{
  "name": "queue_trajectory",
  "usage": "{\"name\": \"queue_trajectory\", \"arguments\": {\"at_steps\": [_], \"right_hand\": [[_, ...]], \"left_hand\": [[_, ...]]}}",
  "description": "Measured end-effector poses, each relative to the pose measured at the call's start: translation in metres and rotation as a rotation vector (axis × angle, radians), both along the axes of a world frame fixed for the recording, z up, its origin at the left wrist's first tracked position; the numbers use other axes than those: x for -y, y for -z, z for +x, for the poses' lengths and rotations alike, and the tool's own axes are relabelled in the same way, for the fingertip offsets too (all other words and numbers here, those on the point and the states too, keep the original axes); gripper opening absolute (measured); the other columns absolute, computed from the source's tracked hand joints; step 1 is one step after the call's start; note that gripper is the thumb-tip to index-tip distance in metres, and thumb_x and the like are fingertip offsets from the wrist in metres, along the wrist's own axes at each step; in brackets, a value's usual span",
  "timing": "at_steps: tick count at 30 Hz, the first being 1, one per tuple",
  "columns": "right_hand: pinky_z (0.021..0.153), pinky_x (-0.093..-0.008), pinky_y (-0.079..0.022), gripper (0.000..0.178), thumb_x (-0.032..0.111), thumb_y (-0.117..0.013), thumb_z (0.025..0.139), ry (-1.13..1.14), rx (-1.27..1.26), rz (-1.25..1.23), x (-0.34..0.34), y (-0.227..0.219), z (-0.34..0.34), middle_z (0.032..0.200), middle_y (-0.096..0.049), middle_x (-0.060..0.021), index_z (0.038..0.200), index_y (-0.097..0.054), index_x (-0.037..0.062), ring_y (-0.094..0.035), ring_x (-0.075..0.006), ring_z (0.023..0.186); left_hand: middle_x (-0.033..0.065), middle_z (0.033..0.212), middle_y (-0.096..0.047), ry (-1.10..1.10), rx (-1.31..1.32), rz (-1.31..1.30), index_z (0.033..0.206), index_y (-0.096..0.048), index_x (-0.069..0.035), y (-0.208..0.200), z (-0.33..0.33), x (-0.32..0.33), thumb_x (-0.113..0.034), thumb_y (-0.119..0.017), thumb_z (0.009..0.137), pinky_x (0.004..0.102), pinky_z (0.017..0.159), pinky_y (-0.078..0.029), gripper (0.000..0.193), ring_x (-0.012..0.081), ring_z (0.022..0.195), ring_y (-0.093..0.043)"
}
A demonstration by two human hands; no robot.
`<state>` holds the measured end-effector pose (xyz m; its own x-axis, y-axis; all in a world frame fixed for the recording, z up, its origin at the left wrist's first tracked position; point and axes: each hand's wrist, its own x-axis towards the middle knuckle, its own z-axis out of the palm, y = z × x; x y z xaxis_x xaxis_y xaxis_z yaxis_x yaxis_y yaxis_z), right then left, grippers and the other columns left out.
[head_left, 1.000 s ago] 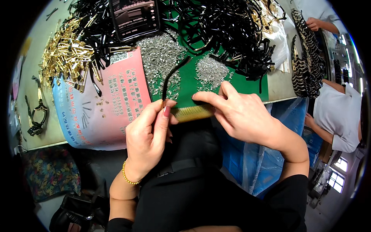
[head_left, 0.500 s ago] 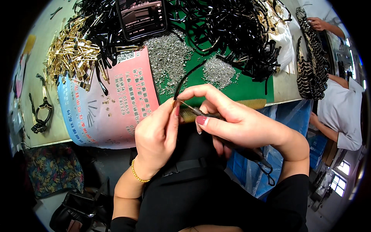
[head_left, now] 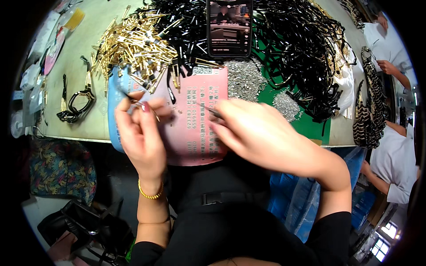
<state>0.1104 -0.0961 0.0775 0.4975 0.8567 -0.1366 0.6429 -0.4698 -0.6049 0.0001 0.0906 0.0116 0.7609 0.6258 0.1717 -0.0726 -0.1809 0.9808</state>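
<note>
My left hand is over the left part of a pink and blue printed sheet, its fingers pinching a slim black and gold eyeglass temple blurred by motion. To the right, my right hand is closed around a thin dark screwdriver, most of which is hidden by the hand. The tool's tip is apart from the temple. Just beyond the left hand lies a heap of gold temples. Past the right hand are a large pile of silver screws and a smaller screw pile.
Black temples are heaped across the back around an upright phone. A green mat lies at right. An eyeglass frame rests at left. Bundled patterned temples lie on the right edge, with co-workers in white beyond.
My hands have moved apart: the left one went left and away from me with the temple, and the screwdriver came off it. The head view has shifted, so the table appears farther right.
</note>
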Motion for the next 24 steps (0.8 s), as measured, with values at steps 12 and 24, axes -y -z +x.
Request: {"name": "queue_trajectory", "arguments": {"at_steps": [12, 24], "right_hand": [[0.065, -0.0521, -0.053, 0.029, 0.024, -0.067, 0.092, -0.034, 0.188, -0.144, -0.063, 0.029, 0.010, 0.079, -0.067, -0.0239, 0.092, -0.057, -0.0036, -0.067, -0.0437, 0.076], [0.067, -0.0304, -0.052, 0.026, 0.006, -0.074, 0.084, 0.199, -0.453, 0.244, 0.035, -0.035, -0.001, 0.092, -0.069, -0.0099, 0.107, -0.064, -0.0015, -0.065, -0.0168, 0.077]], "left_hand": [[0.0050, 0.084, -0.061, -0.091, -0.076, 0.404, 0.110, -0.072, 0.000, 0.008, 0.006, -0.061, -0.008, -0.063, 0.100, 0.0263, 0.063, -0.041, 0.015, 0.0121, 0.068, -0.050], [0.0190, 0.073, -0.069, 0.042, -0.440, 0.605, 0.084, -0.066, -0.001, -0.007, 0.071, -0.032, -0.025, -0.078, 0.088, 0.0478, 0.066, -0.052, 0.027, 0.0400, 0.071, -0.068]]}}
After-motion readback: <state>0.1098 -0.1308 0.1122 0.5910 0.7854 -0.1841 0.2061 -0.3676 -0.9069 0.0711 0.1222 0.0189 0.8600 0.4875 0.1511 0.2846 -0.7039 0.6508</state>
